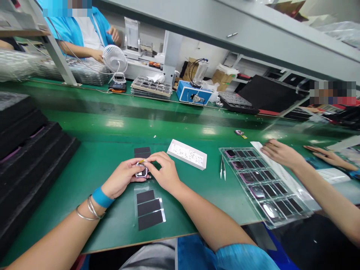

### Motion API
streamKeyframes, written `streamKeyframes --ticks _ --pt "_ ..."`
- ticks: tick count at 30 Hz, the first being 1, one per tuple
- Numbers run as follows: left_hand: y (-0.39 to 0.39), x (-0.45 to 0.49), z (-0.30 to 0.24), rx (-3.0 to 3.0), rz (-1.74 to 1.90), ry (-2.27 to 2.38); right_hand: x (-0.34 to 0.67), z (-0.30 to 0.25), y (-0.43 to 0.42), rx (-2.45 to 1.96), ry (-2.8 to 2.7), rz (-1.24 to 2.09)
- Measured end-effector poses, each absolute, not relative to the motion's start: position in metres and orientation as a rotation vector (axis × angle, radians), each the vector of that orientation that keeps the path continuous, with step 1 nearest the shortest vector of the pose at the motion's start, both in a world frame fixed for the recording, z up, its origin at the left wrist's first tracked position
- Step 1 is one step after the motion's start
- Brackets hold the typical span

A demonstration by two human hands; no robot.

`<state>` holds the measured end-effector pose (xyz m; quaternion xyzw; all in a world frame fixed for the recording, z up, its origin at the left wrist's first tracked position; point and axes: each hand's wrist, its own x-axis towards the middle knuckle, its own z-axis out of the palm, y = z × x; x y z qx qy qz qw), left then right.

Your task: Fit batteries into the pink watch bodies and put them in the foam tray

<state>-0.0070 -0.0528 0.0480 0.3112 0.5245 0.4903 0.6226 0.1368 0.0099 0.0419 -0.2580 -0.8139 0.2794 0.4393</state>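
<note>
My left hand [119, 178] is closed around a small watch-like case [141, 171] with a pale rim and a dark inside, held just above the bench. At the case's upper edge sits a short yellow strip [141, 161]. The thumb and forefinger of my right hand [164, 172] are pinched together beside that strip; what lies between them is too small to make out. Below my hands is a clear sheet with black rectangular pads [150, 207]. Another black pad sheet [142, 151] lies behind the case, partly hidden by my fingers.
A white box [187, 154] with tiny parts and white-tipped tweezers [222, 169] lie to the right. Beyond them is a clear tray [225, 150] of dark parts, with a co-worker's hand [281, 152] over its far side. Black foam blocks [30, 161] are stacked left. A shelf beam [225, 30] crosses overhead.
</note>
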Motion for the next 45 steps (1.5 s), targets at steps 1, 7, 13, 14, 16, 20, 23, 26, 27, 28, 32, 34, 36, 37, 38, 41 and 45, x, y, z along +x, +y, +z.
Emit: streamKeyframes --ticks 1,7,13,14,16,20,23,26,27,28,32,34,36,37,38,41,45 --pt "-0.053 -0.007 0.048 0.709 1.131 1.209 0.137 0.042 0.009 -0.627 -2.057 0.633" --pt "-0.051 -0.012 0.050 0.475 1.269 1.006 0.140 0.042 0.010 -0.543 -2.329 0.289" --pt "-0.051 -0.015 0.051 0.600 1.256 1.033 0.139 0.043 0.011 -0.657 -2.233 0.657" --pt "-0.052 -0.015 0.050 0.634 1.251 1.019 0.139 0.041 0.013 -0.695 -2.149 0.812" --pt "-0.052 -0.014 0.049 0.690 1.249 0.996 0.138 0.037 0.016 -0.728 -1.976 1.208" --pt "-0.052 -0.013 0.045 0.776 1.220 0.998 0.137 0.029 0.023 -0.586 -1.775 1.850" --pt "-0.052 -0.013 0.042 0.807 1.227 1.018 0.136 0.029 0.021 -0.545 -1.761 1.859" --pt "-0.052 -0.014 0.042 0.856 1.246 1.027 0.134 0.033 0.016 -0.567 -1.768 1.769" --pt "-0.052 -0.014 0.042 0.873 1.252 1.028 0.134 0.034 0.014 -0.575 -1.772 1.752" --pt "-0.053 -0.014 0.042 0.887 1.257 1.029 0.134 0.035 0.013 -0.581 -1.777 1.736" --pt "-0.052 -0.013 0.042 0.909 1.275 1.036 0.131 0.032 0.012 -0.576 -1.785 1.691" --pt "-0.050 -0.013 0.041 0.886 1.269 1.037 0.130 0.028 0.014 -0.587 -1.781 1.695" --pt "-0.048 -0.014 0.040 0.834 1.267 1.043 0.131 0.025 0.017 -0.632 -1.803 1.634" --pt "-0.046 -0.015 0.041 0.804 1.275 1.053 0.131 0.024 0.020 -0.656 -1.822 1.566" --pt "-0.045 -0.016 0.041 0.773 1.292 1.074 0.133 0.023 0.023 -0.678 -1.845 1.478" --pt "-0.042 -0.023 0.042 0.711 1.386 1.162 0.139 0.024 0.031 -0.744 -2.013 1.171" --pt "-0.038 -0.037 0.040 0.752 1.521 1.240 0.144 0.025 0.036 -0.862 -2.482 0.812"
